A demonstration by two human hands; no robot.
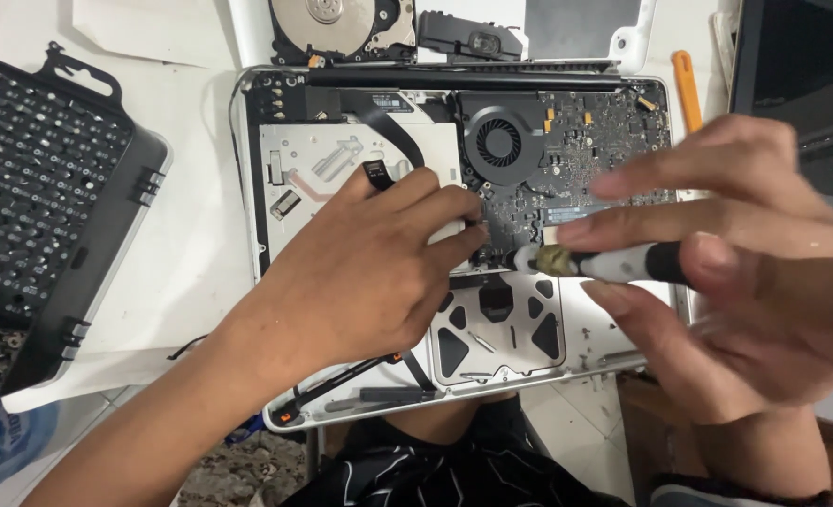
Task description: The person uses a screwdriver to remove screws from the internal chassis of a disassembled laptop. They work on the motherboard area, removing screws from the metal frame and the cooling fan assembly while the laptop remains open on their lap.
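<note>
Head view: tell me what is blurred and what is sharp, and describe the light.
Head view: the right hand and its screwdriver are soft, close to the lens; the left hand, the opened laptop with its fan, and the bit case are sharp; lighting is even and bright, shadows faint, no strong glare.

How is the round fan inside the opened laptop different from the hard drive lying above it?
The cooling fan is black, with curved blades in a round housing, and sits mounted inside the opened laptop. The hard drive lies loose outside the laptop, past its top edge, and shows a shiny silver platter; the picture's edge cuts it off, while the fan shows whole. Both are round-centred parts, and neither hand touches them.
</note>
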